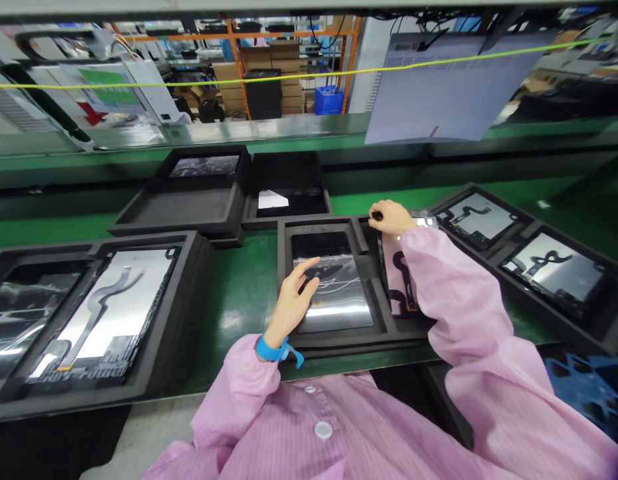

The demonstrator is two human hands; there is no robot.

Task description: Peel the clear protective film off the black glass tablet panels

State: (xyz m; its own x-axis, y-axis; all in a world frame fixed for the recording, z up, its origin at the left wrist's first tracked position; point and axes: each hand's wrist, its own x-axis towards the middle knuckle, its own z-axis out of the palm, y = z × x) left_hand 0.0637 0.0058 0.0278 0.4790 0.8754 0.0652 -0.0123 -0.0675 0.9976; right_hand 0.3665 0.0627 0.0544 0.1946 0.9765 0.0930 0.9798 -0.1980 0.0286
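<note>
My left hand (295, 300), with a blue wrist strap (273, 349), is over a dark glossy display panel (339, 303) in the left compartment of a black foam tray (333, 340). Its fingers are spread, and I cannot tell whether they touch the panel. My right hand (393, 218) is closed at the top end of the tray's right compartment, its fingers curled. What it holds, if anything, is hidden. Just below that hand is a second display panel (395, 267), its pinkish back carrying a dark flex cable (406, 277). My right sleeve covers part of this panel.
Left stands a thick foam tray (189, 293) with a silver-backed panel (113, 300). Another foam tray (533, 233) with two cabled panels lies right. Foam trays (189, 207) stand behind on the green bench. A monitor (439, 87) hangs at the upper right; a yellow cord (299, 76) crosses above.
</note>
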